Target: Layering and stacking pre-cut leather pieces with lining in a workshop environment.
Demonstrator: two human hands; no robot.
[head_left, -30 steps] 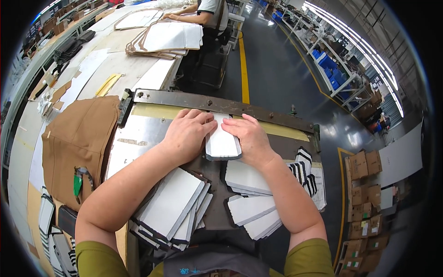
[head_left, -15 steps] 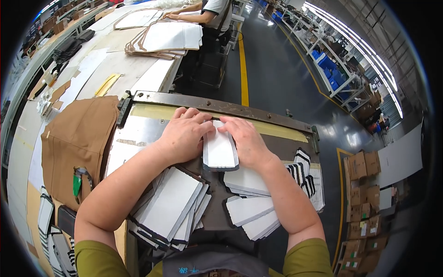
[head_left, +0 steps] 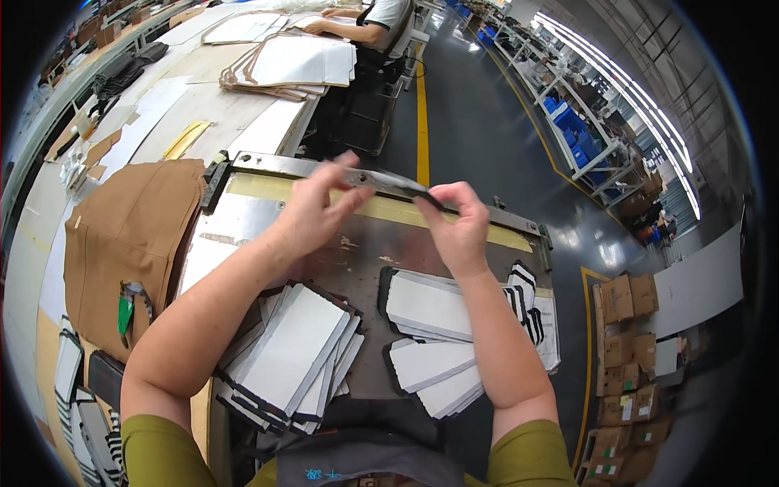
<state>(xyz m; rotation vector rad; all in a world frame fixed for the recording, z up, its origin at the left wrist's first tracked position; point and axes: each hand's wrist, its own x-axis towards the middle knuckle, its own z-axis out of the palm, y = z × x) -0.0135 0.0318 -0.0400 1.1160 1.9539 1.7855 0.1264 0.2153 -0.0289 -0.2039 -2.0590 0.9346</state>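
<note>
My right hand [head_left: 458, 223] pinches a white panel with a dark edge [head_left: 406, 185], lifted above the metal work plate [head_left: 324, 264] and seen nearly edge-on, blurred by motion. At the panel's left end my left hand [head_left: 320, 203] has its fingers and thumb apart; whether it touches the panel is hard to make out. A fanned stack of white, black-edged panels [head_left: 284, 349] lies below my left forearm. Two more piles of such panels, an upper pile [head_left: 426, 304] and a lower pile [head_left: 430, 365], lie beside my right forearm.
A metal bar [head_left: 276, 165] runs along the plate's far edge. Brown fabric [head_left: 134, 235] lies at the left, with more striped-edged panels below it. Further off, a person [head_left: 373, 28] sits by stacked panels [head_left: 300, 61]. Cardboard boxes [head_left: 629, 357] stand on the right.
The panel has been raised off the plate and tipped nearly edge-on. My right hand has moved right with it, while my left hand's fingers have spread away from the panel.
</note>
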